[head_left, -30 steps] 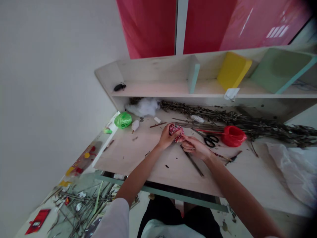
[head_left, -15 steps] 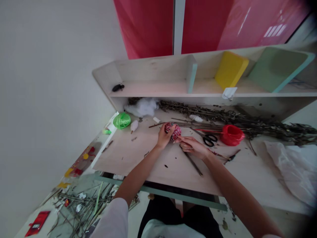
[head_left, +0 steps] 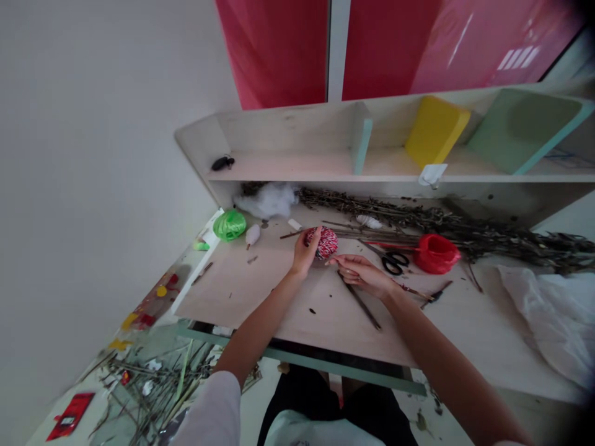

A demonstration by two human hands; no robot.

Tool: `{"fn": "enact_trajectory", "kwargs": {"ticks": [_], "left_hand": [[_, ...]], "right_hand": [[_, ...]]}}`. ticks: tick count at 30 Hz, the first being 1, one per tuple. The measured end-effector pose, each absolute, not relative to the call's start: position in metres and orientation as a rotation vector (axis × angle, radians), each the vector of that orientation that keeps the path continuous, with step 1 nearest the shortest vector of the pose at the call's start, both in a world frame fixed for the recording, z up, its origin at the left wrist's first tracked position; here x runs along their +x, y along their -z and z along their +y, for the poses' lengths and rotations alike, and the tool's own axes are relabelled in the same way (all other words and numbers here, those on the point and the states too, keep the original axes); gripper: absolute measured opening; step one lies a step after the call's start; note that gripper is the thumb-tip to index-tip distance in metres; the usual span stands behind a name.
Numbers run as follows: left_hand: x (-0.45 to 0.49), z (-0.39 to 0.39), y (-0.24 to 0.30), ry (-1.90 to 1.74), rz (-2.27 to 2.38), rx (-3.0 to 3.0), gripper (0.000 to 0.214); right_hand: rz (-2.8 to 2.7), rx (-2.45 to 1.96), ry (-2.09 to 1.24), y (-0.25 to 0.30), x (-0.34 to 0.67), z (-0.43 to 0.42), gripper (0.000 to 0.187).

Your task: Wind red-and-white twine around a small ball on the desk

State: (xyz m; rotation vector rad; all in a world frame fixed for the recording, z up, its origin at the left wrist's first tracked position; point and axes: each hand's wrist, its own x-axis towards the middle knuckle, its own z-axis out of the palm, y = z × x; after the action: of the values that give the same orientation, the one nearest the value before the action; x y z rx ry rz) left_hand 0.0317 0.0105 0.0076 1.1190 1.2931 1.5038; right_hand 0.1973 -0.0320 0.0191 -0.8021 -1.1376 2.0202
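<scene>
My left hand grips a ball of red-and-white twine from its left side, fingers curled up against it. My right hand lies just below the ball, its fingertips reaching toward the lower edge. Any thin strand in those fingers is too small to tell. Under that hand, a dark stick rests on the pale wooden board. Black-handled scissors and a red raffia roll lie to the right, while a green raffia roll sits further left.
Dried twigs and white cotton wool lie along the board's back, beneath a pale shelf with a yellow block. A white plastic bag lies at right. Cut stalks cover the floor below the left edge.
My left hand has slid back to the ball's left side, leaving more of the ball showing. The ball has shifted slightly, and my right hand has drawn a little lower and away from it.
</scene>
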Motion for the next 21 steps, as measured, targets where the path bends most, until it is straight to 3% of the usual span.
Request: {"fn": "enact_trajectory", "kwargs": {"ticks": [21], "left_hand": [[0.0333, 0.0091, -0.0111, -1.391, 1.132, 0.693, 0.036]], "right_hand": [[-1.080, -0.833, -1.972, -0.0160, 0.1987, -0.0307, 0.032]]}}
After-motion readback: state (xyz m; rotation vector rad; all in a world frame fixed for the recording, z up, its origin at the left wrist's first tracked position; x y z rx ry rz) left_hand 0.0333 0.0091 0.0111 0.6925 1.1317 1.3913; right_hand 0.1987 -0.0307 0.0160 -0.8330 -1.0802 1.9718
